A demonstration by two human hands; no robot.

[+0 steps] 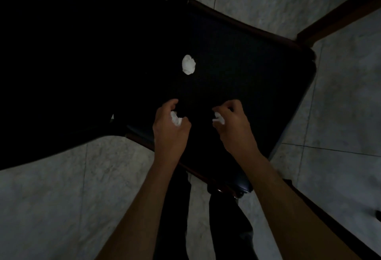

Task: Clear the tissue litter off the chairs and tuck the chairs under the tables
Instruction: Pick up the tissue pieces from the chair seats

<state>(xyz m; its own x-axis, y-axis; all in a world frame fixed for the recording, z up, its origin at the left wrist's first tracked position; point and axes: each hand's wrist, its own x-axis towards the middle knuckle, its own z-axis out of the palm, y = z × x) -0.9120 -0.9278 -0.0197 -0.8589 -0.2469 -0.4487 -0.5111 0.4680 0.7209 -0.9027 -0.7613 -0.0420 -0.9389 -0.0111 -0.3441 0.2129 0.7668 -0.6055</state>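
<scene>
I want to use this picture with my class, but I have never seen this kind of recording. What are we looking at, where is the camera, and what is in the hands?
There is no machine here: a person wears a camera on the head, so the single picture looks down along both bare arms. Below is a dark chair seat standing on a pale tiled floor. The left hand is closed on a crumpled white tissue, and the right hand is closed on another tissue. A third tissue ball lies loose on the seat, farther from the person and apart from both hands. The large black shape at the left is too dark to identify.
</scene>
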